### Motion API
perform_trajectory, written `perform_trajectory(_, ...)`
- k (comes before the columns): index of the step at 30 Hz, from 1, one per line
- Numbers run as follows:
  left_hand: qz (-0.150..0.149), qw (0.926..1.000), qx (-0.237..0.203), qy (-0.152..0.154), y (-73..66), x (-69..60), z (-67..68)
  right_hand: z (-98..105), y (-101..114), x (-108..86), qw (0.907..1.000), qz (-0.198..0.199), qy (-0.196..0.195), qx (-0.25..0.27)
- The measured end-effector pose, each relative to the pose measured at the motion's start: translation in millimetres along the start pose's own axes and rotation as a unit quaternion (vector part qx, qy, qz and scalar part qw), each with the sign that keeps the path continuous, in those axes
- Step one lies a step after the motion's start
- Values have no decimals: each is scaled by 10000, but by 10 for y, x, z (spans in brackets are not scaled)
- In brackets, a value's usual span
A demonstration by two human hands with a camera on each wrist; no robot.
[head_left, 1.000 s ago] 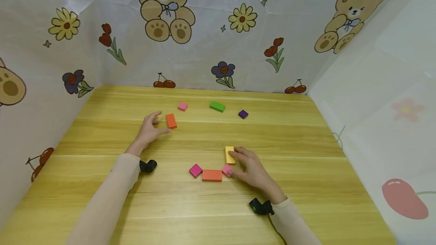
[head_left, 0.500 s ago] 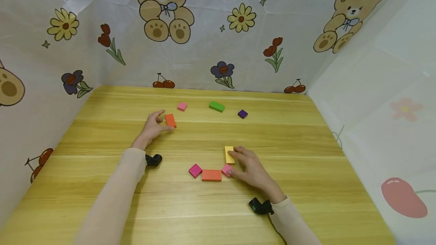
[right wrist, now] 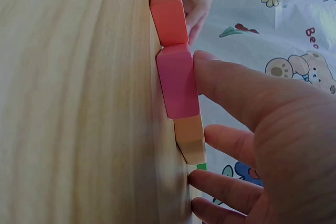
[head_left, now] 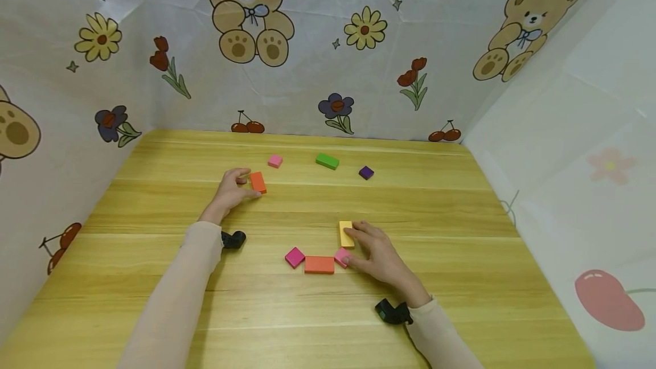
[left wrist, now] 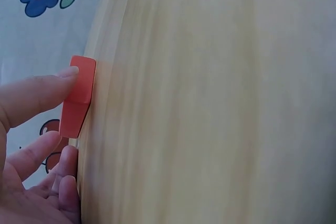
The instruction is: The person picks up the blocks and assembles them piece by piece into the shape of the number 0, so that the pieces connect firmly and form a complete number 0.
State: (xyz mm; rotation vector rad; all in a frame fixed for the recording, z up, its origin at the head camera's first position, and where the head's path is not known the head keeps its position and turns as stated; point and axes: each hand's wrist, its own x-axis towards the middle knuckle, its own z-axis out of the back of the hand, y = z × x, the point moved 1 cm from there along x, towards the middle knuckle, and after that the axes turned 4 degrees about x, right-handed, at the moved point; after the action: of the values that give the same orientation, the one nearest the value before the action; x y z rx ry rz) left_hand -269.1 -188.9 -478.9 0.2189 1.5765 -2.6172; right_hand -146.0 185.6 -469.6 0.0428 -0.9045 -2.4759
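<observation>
Fetching, apparently: left hand [head_left: 228, 193] pinches orange block [head_left: 258, 183] at ten o'clock on bench [head_left: 435, 215]; right hand [head_left: 378, 254] at four, spread loosely, touches pink block [head_left: 340, 254] and yellow block [head_left: 345, 238]; next move likely calls for level lift.

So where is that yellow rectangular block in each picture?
Head: yellow rectangular block, right of centre, by the right hand.
Left wrist: not in it.
Right wrist: right of centre, just below the pink square block.
Landmark in all: the blue printed flower near the green rectangular block.
</observation>
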Motion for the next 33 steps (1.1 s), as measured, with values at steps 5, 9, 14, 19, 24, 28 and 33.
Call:
perform_trajectory(5,18,10000,10,-58,7,7,-14,0,-2,-4,10000,-34,3,31)
perform_trajectory(9,47,9999,14,-93,12,5,-21,-2,-8,-6,10000,-26,-2,10)
perform_trajectory(14,46,9999,61,-150,7,-12,-24,-4,-11,-7,10000,-27,-4,8)
perform_trajectory(19,-7,9997,125,-223,-6,-24,-33,-5,-15,-9,10000,-2,-29,-2)
perform_trajectory(24,17,9994,109,-322,-6,-45,-40,-6,-19,-7,10000,41,-61,-3)
perform_trajectory(28,25,9992,82,-380,16,-58,-35,-9,-23,-5,10000,27,-50,12)
perform_trajectory(33,-4,9988,-187,-450,42,-70,-34,-11,-26,-2,10000,4,-25,16)
